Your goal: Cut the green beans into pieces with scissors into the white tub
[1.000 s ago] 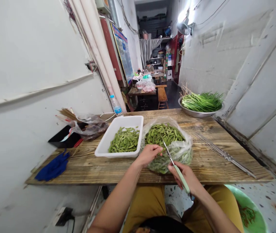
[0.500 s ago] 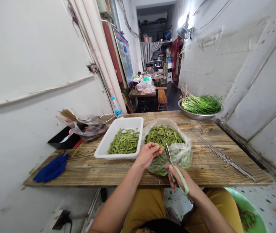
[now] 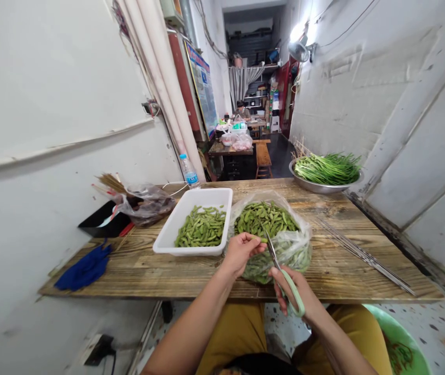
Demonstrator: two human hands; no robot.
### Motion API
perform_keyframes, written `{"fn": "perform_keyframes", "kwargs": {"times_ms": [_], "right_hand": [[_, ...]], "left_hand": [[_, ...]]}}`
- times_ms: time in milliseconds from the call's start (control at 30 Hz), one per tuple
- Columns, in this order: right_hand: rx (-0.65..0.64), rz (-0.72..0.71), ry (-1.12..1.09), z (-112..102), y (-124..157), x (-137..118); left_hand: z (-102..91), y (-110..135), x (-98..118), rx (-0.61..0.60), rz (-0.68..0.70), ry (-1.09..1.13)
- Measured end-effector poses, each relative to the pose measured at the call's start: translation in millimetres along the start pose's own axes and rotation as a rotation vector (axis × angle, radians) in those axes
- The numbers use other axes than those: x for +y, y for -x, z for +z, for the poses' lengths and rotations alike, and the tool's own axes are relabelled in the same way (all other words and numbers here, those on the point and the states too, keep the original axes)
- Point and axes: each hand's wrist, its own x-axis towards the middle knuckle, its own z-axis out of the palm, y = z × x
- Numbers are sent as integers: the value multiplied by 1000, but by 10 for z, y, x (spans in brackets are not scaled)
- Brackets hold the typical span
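Between thumb and fingertips, my left hand [image 3: 243,251] pinches a green edamame pod [image 3: 263,240]. My right hand [image 3: 291,286] is wrapped round the pale green handles of a pair of scissors [image 3: 271,247], whose blades point up and away beside the pod. Both hands are over the near side of a clear plastic bag [image 3: 304,234] full of pods [image 3: 267,216]. Left of the bag stands a white plastic tub [image 3: 162,240] with many pods [image 3: 202,226] lying in it.
On the wooden table [image 3: 136,278] lie a blue cloth [image 3: 84,268], a black box [image 3: 103,221] and metal skewers [image 3: 367,255]. A water bottle [image 3: 189,172] and a steel bowl [image 3: 320,186] of green stalks stand at the back. A green basin [image 3: 410,338] is on the floor. Another person [image 3: 242,110] sits far off.
My left hand has lowered slightly and shifted right, bringing the pod against or close to the scissor blades. The blades look nearer together. The camera view has shifted a little.
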Motion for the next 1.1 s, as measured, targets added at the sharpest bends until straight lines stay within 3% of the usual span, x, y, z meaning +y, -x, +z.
{"fn": "perform_keyframes", "kwargs": {"times_ms": [100,167,300,367,467,567,733,833,933,1000,1100], "right_hand": [[-24,34,68,-10,-16,3],[-39,46,77,-20,-17,7],[-93,3,-54,-46,8,14],[-153,11,-156,-52,28,8],[-200,40,-319,-49,61,-11],[-160,51,-389,-56,94,-28],[-94,46,-353,-116,113,6],[-69,55,-347,-135,104,21],[-43,59,-347,-127,91,6],[-26,51,-352,-120,81,-2],[-9,44,-356,-118,65,10]], "left_hand": [[-103,-24,100,38,97,-64],[-227,-52,220,135,213,-188],[-458,-119,450,509,581,-829],[-470,-176,470,568,685,-1141],[-347,-328,346,320,629,-1380],[-186,-528,163,111,555,-1436],[-117,-754,41,95,529,-1316],[-186,-789,45,128,417,-1105],[-279,-742,62,60,315,-923],[-327,-663,92,30,293,-939],[-334,-541,168,38,330,-1161]]}}
